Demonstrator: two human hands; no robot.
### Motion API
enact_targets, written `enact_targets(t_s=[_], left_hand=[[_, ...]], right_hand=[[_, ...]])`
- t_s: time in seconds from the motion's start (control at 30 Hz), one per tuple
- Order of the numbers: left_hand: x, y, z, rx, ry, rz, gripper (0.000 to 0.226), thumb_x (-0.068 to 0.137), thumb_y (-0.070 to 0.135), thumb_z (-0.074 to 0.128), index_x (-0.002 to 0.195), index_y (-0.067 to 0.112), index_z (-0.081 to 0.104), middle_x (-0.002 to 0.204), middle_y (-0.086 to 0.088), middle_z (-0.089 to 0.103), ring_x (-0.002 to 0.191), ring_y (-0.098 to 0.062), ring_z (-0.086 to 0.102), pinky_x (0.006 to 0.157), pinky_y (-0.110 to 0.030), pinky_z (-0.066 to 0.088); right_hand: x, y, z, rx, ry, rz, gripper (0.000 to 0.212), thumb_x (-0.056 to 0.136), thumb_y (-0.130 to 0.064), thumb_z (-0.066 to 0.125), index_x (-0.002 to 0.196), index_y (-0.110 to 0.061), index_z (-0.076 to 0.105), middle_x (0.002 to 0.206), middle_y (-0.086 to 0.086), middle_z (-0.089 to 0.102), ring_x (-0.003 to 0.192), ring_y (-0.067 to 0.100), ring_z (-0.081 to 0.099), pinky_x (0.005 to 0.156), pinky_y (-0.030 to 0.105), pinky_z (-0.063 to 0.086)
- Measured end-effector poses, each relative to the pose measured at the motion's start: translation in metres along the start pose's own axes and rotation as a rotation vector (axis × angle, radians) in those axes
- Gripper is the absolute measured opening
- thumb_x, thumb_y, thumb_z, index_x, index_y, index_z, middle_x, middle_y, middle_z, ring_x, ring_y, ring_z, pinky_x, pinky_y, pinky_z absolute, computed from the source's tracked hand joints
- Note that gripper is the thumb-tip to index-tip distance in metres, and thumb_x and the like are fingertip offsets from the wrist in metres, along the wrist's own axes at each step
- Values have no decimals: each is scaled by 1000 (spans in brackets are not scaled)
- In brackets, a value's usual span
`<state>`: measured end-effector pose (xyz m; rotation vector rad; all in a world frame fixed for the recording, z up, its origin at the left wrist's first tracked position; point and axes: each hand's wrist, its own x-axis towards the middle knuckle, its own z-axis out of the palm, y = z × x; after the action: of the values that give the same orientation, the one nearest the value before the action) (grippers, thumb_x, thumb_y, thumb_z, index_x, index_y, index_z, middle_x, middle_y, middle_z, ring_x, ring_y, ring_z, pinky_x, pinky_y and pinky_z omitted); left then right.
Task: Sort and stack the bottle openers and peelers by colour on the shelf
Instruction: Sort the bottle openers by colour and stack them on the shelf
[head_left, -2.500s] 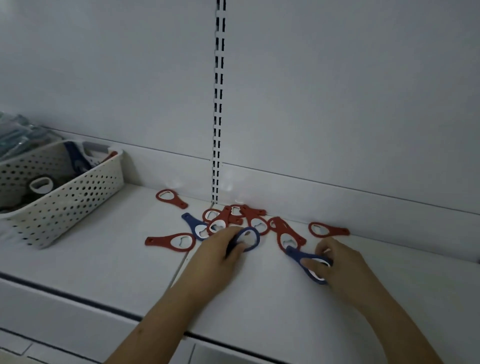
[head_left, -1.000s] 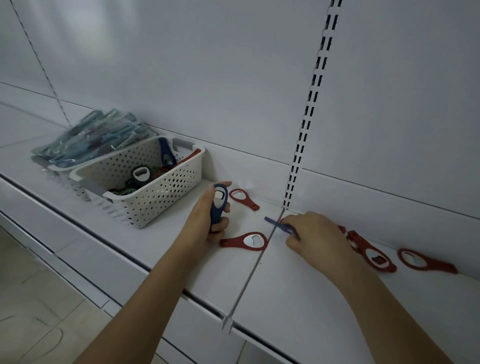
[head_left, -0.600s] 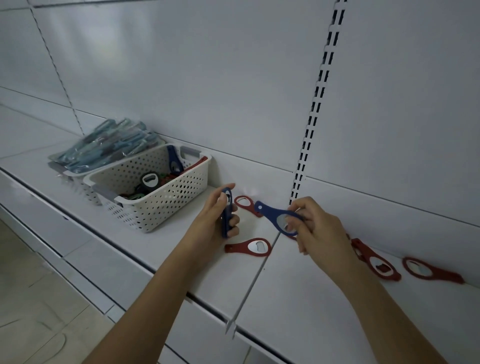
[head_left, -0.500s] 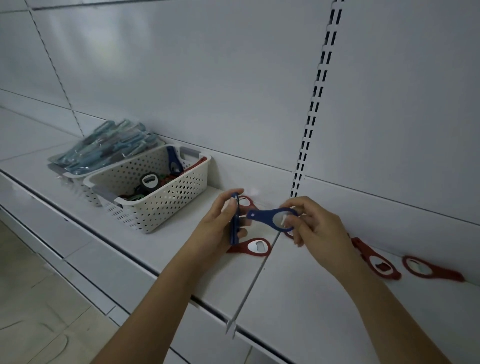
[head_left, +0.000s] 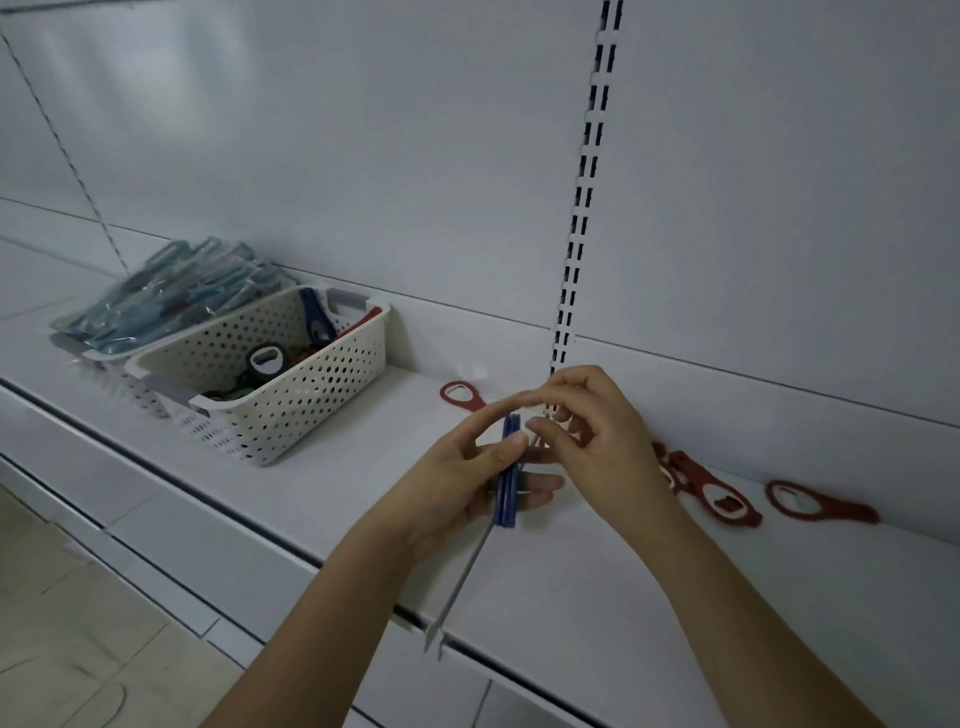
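My left hand (head_left: 452, 493) grips two blue bottle openers (head_left: 507, 493) pressed flat together and seen edge-on, just above the white shelf (head_left: 597, 582). My right hand (head_left: 602, 441) is right beside them, thumb and curled fingertips at the top end of the pair. Red bottle openers lie on the shelf: one (head_left: 460, 395) behind my hands by the back wall, a small overlapping group (head_left: 711, 493) to the right, and a single one (head_left: 821, 506) further right. Teal peelers in clear packets (head_left: 171, 301) lie piled at the far left.
A white perforated basket (head_left: 291, 410) holding black, blue and red openers stands left of my hands. A second basket (head_left: 67, 345) lies under the peeler packets. A thin divider (head_left: 467, 577) runs front to back below my hands. The slotted upright (head_left: 587, 182) rises behind.
My right hand brought its blue opener over to the one in my left hand. The two now sit together in my left grip. My view shifted left earlier.
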<state>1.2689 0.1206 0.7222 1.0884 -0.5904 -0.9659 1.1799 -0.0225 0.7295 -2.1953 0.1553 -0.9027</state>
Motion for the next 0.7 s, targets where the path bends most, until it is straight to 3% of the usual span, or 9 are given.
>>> enact_targets(t_s=[0.1, 0.2, 0.33, 0.5, 0.6, 0.7], left_hand=[[5, -2, -2, 23, 141, 143, 34, 96, 22, 55, 130, 20, 56, 113, -17, 70, 99, -35, 70, 85, -41, 57], [9, -8, -5, 109, 277, 275, 30, 98, 21, 56, 127, 16, 53, 116, -14, 70, 103, -34, 70, 85, -43, 58], [6, -14, -6, 162, 331, 332, 37, 93, 27, 61, 126, 14, 50, 120, -9, 70, 117, -24, 65, 94, -48, 53], [5, -14, -8, 189, 285, 335, 39, 91, 29, 60, 126, 14, 50, 125, -10, 68, 122, -26, 61, 100, -51, 50], [4, -12, -6, 243, 236, 312, 40, 93, 31, 60, 130, 20, 52, 125, -9, 68, 121, -24, 62, 103, -56, 46], [10, -10, 11, 308, 221, 325, 48, 96, 42, 57, 142, 31, 45, 130, -2, 65, 122, -17, 61, 103, -45, 46]], right_hand=[[-2, -1, 2, 11, 9, 105, 9, 93, -30, 64, 96, -27, 56, 89, -10, 61, 72, 7, 61, 63, 21, 51], [-4, 0, 8, -55, -63, 170, 24, 86, -46, 67, 82, -25, 56, 85, -11, 64, 70, 5, 65, 61, 25, 55], [-6, -1, 11, -13, -135, 202, 28, 78, -39, 79, 78, -25, 55, 98, -11, 56, 77, -4, 64, 64, 14, 52], [-7, -5, 6, 313, -300, 421, 27, 77, -18, 83, 84, -14, 58, 84, 4, 73, 78, 20, 73, 81, 44, 60], [-7, -9, -7, 286, -293, 462, 26, 75, -15, 84, 87, -12, 61, 86, 5, 75, 81, 20, 74, 83, 45, 60], [-14, -13, -36, 181, -229, 498, 23, 73, -16, 85, 81, -15, 63, 84, 4, 75, 79, 20, 74, 82, 48, 59]])
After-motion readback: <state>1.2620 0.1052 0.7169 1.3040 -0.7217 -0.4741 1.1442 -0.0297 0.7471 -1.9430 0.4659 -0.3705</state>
